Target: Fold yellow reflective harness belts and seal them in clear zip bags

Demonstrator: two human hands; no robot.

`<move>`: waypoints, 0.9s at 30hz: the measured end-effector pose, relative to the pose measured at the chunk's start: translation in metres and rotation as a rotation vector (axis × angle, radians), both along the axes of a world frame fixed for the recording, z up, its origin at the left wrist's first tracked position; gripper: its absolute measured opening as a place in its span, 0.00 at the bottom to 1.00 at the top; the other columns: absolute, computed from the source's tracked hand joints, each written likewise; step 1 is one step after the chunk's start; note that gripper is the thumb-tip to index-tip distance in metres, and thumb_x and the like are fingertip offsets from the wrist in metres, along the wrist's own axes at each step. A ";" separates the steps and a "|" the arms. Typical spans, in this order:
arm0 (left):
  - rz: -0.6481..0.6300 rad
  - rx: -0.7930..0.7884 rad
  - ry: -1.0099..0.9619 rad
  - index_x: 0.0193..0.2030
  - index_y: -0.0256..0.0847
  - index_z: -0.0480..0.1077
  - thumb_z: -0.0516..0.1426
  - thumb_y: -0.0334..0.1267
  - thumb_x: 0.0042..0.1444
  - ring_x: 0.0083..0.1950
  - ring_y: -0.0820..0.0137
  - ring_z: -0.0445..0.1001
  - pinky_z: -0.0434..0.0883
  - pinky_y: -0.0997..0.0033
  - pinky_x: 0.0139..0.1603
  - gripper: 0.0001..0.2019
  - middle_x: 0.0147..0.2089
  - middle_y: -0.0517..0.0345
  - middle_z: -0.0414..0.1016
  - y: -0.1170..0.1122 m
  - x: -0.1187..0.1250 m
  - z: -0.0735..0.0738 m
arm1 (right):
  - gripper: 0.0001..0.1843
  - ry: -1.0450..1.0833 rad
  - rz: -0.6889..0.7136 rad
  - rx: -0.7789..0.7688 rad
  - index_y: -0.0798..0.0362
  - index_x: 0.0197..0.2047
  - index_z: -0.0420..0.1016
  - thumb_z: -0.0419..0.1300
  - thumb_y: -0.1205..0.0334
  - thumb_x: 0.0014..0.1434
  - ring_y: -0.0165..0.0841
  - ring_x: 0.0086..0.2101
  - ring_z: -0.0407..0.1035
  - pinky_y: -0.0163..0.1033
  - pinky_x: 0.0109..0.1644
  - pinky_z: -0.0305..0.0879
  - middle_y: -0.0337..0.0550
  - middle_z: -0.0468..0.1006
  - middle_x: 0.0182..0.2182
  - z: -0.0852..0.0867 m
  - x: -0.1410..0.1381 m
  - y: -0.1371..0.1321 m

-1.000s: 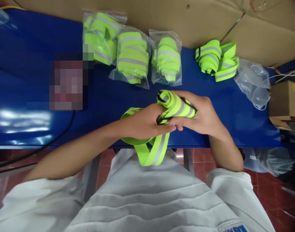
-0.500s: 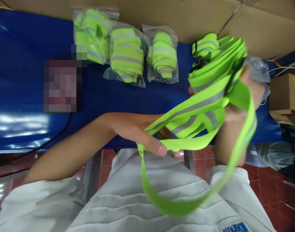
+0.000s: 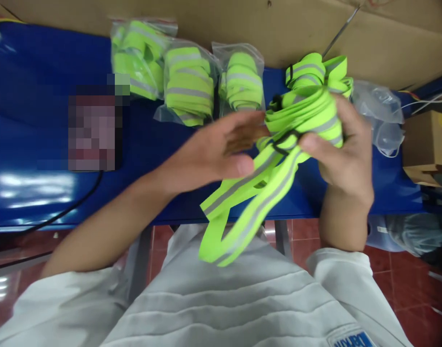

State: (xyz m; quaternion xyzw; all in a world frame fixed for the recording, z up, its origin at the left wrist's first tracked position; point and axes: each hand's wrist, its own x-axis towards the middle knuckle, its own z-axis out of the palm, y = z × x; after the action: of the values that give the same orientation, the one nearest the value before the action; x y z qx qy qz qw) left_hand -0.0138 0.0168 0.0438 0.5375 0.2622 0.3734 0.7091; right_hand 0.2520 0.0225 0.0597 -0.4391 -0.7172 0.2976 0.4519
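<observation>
A bundle of neon-yellow reflective strap (image 3: 303, 115) with a grey stripe and black buckle is gripped by my right hand (image 3: 347, 159), the thumb pressing on its near side. From the bundle a loose loop of strap (image 3: 257, 217) hangs down over the table's front edge. My left hand (image 3: 217, 149) is just left of the bundle, slightly blurred, thumb and fingers apart. Its fingertips come close to the strap; whether they touch it I cannot tell. Behind the bundle more coiled strap (image 3: 307, 70) lies on the blue table (image 3: 152, 144).
Clear bags of rolled strap (image 3: 190, 89) line the back beside a cardboard wall (image 3: 242, 19). At left lies a pixelated device (image 3: 94, 132) with a black cable (image 3: 76, 209). Crumpled clear plastic bags (image 3: 378, 103) and a small cardboard box (image 3: 426, 144) are at right.
My right hand has brought the bundle left and lower. My left hand has let go of the hanging strap and risen toward the bundle. The wide loop has become shorter and narrower.
</observation>
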 end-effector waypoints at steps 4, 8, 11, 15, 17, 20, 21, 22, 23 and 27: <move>0.087 -0.186 0.145 0.71 0.50 0.66 0.76 0.51 0.46 0.67 0.52 0.78 0.79 0.55 0.65 0.46 0.63 0.54 0.80 -0.011 0.023 -0.012 | 0.23 -0.096 -0.001 0.099 0.45 0.59 0.80 0.71 0.46 0.64 0.41 0.57 0.78 0.49 0.65 0.74 0.41 0.84 0.56 -0.004 -0.022 -0.008; -0.018 -0.255 0.290 0.54 0.39 0.77 0.76 0.48 0.46 0.49 0.59 0.83 0.80 0.63 0.49 0.30 0.45 0.55 0.84 -0.015 0.024 -0.016 | 0.25 -0.090 0.013 -0.065 0.42 0.59 0.79 0.71 0.42 0.63 0.45 0.60 0.76 0.53 0.68 0.73 0.40 0.82 0.58 -0.003 -0.033 -0.016; -0.088 -0.239 0.287 0.45 0.37 0.79 0.75 0.47 0.47 0.43 0.62 0.82 0.79 0.66 0.44 0.23 0.39 0.56 0.83 -0.017 0.024 -0.018 | 0.23 -0.003 0.045 -0.222 0.39 0.55 0.81 0.72 0.41 0.61 0.46 0.58 0.77 0.53 0.66 0.75 0.36 0.83 0.54 -0.001 -0.033 -0.018; -0.217 -0.260 0.221 0.42 0.36 0.79 0.75 0.47 0.47 0.42 0.63 0.82 0.79 0.66 0.44 0.21 0.40 0.55 0.83 -0.019 0.025 -0.021 | 0.19 0.160 0.104 -0.452 0.40 0.49 0.83 0.74 0.42 0.59 0.45 0.47 0.81 0.52 0.53 0.82 0.36 0.85 0.45 -0.005 -0.029 -0.012; -0.278 -0.297 0.201 0.47 0.38 0.80 0.76 0.45 0.46 0.43 0.63 0.83 0.80 0.66 0.44 0.23 0.44 0.53 0.85 -0.019 0.024 -0.021 | 0.20 0.192 0.127 -0.570 0.43 0.48 0.83 0.71 0.39 0.61 0.45 0.45 0.82 0.51 0.48 0.82 0.38 0.85 0.41 -0.009 -0.026 -0.008; -0.319 -0.395 0.206 0.52 0.39 0.80 0.76 0.44 0.46 0.46 0.62 0.83 0.80 0.67 0.43 0.27 0.47 0.52 0.85 -0.018 0.023 -0.021 | 0.27 0.210 0.134 -0.685 0.46 0.46 0.82 0.68 0.31 0.59 0.46 0.43 0.81 0.51 0.46 0.82 0.42 0.84 0.36 -0.012 -0.024 0.000; -0.307 -0.431 0.212 0.50 0.39 0.80 0.76 0.44 0.45 0.44 0.62 0.83 0.80 0.68 0.41 0.26 0.45 0.53 0.85 -0.018 0.022 -0.021 | 0.28 0.228 0.151 -0.719 0.46 0.46 0.82 0.68 0.30 0.58 0.45 0.43 0.81 0.50 0.45 0.82 0.43 0.85 0.36 -0.013 -0.024 0.002; -0.289 -0.467 0.213 0.49 0.38 0.80 0.76 0.43 0.46 0.43 0.62 0.83 0.80 0.68 0.40 0.24 0.43 0.53 0.85 -0.019 0.022 -0.021 | 0.28 0.261 0.177 -0.752 0.46 0.45 0.82 0.68 0.30 0.58 0.45 0.41 0.81 0.49 0.44 0.82 0.44 0.85 0.36 -0.013 -0.024 0.003; -0.274 -0.499 0.195 0.48 0.38 0.80 0.75 0.42 0.46 0.43 0.62 0.84 0.80 0.68 0.40 0.23 0.43 0.53 0.85 -0.019 0.022 -0.021 | 0.27 0.298 0.204 -0.778 0.46 0.46 0.82 0.67 0.31 0.59 0.44 0.39 0.81 0.48 0.42 0.82 0.44 0.85 0.37 -0.013 -0.024 0.004; -0.327 -0.610 0.021 0.51 0.38 0.78 0.73 0.38 0.50 0.48 0.60 0.85 0.82 0.66 0.44 0.22 0.48 0.48 0.85 -0.021 0.022 -0.020 | 0.20 0.381 0.157 -0.677 0.47 0.47 0.82 0.68 0.40 0.62 0.40 0.38 0.80 0.45 0.42 0.80 0.42 0.86 0.42 -0.014 -0.028 0.003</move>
State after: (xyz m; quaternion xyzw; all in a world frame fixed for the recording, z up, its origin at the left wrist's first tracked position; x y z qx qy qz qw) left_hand 0.0086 -0.0044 0.0241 0.3396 0.2793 0.1537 0.8849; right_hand 0.2241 0.0251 0.0456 -0.4440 -0.5133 0.6270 0.3824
